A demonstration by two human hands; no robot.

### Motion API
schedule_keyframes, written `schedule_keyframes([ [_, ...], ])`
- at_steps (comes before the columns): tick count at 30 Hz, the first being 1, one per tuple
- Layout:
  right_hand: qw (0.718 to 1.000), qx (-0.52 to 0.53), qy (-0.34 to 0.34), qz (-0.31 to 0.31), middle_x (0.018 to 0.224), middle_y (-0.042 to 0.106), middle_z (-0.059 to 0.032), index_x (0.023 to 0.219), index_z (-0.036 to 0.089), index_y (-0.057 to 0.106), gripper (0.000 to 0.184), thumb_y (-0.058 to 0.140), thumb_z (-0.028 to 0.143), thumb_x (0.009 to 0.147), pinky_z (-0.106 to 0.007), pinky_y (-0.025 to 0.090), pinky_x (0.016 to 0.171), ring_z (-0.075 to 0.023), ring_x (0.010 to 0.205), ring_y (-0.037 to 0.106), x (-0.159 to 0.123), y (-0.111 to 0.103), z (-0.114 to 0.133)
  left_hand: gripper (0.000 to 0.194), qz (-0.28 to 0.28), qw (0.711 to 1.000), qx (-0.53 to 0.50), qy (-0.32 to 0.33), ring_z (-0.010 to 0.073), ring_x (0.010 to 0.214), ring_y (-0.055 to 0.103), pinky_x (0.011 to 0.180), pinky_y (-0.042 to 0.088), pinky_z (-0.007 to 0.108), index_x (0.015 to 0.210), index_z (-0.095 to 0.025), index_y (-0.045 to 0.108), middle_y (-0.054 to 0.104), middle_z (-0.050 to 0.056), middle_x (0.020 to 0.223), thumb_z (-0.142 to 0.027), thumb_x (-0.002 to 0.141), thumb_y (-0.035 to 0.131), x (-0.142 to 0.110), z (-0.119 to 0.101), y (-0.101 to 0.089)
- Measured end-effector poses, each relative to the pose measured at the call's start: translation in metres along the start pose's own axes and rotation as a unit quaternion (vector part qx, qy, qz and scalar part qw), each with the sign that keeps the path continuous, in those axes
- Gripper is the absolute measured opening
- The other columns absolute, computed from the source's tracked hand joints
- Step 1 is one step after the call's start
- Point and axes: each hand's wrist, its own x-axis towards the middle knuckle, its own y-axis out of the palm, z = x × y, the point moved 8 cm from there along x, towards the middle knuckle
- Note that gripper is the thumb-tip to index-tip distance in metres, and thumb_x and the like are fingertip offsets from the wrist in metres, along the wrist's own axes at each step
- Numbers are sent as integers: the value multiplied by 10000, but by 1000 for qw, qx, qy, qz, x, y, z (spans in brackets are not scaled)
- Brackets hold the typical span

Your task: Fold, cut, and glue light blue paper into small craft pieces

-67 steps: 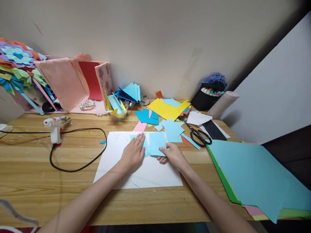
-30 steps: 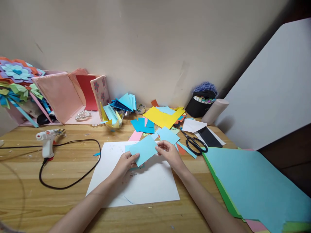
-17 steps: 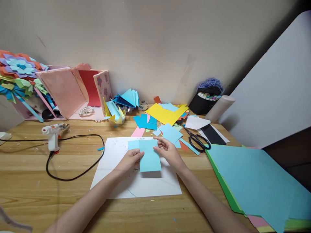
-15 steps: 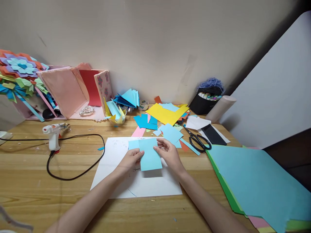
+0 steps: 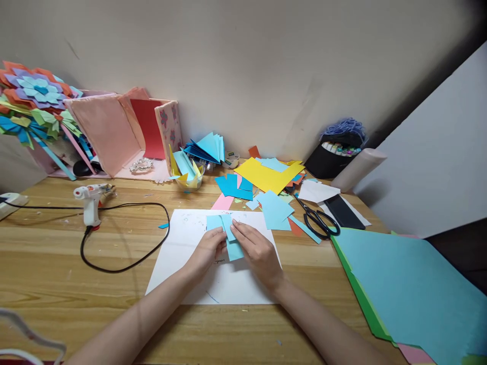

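Light-blue folded paper (image 5: 235, 250) is between the two grips, over a white sheet (image 5: 243, 291) on the wooden counter (image 5: 228, 332). The left grip (image 5: 207, 248) pinches its left edge; the right grip (image 5: 259, 252) lays its fingers across the flap, its thumb hidden, so I cannot tell whether it pinches. Beyond the right grip, rightward, lie black-handled scissors (image 5: 312, 213); well left of the left grip, a white glue gun (image 5: 91, 209).

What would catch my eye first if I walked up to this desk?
Probably the hands at the middle: the left hand holds a light blue paper over a white sheet, and the right hand has its fingers on it. Then the big layered paper flower at the far left, and the bright yellow sheet among paper scraps beyond the hands.
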Motion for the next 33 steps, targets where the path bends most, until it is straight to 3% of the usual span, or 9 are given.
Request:
schedule_keyframes([
  [8, 1000, -5, 5, 13, 1194, 564, -121, 1220, 155, 507, 393, 409, 58, 852, -363, 475, 905, -209, 1102, 502, -1, 2, 3, 158, 18, 1000, 5, 24, 91, 588, 432, 580, 375, 203, 602, -154, 463, 465, -38, 591, -226, 642, 599, 0, -4, 1],
  [16, 995, 85, 33, 27, 1235, 523, -101, 1244, 188, 479, 472, 436, 48, 795, -403, 444, 914, -219, 1116, 464, 2, 1, -2, 318, 51, 987, 133, 71, 121, 633, 472, 616, 382, 234, 830, -125, 582, 548, 3, 691, -398, 675, 632, 2, -10, 3],
  [20, 965, 218, 141, 28, 1156, 573, -65, 1129, 235, 567, 347, 457, 135, 815, -389, 435, 900, -196, 1053, 513, 5, -7, -24, 376, 88, 984, 137, 71, 168, 731, 537, 691, 411, 274, 962, -131, 571, 608, 55, 836, -409, 710, 603, 5, -9, 3],
  [23, 909, 313, 272, 34, 938, 640, -67, 919, 187, 637, 172, 531, 257, 803, -329, 487, 766, -177, 852, 588, -1, -2, -51, 422, 100, 979, 161, 80, 184, 769, 559, 703, 413, 276, 1077, -156, 522, 620, 66, 897, -404, 741, 574, 4, -8, 3],
  [26, 860, 371, 337, 95, 795, 640, -51, 767, 158, 632, 158, 597, 310, 746, -291, 487, 673, -169, 749, 592, -9, 11, -61, 473, 88, 971, 209, 77, 179, 730, 559, 635, 400, 253, 1176, -175, 444, 624, 53, 850, -383, 764, 548, 3, -6, 1],
  [33, 884, 317, 329, 99, 760, 611, -30, 709, 159, 592, 113, 551, 250, 763, -270, 430, 680, -147, 735, 557, -9, 9, -60, 423, 68, 960, 258, 85, 175, 677, 540, 584, 375, 244, 1113, -176, 493, 613, 37, 765, -366, 742, 565, 4, -5, -3],
])
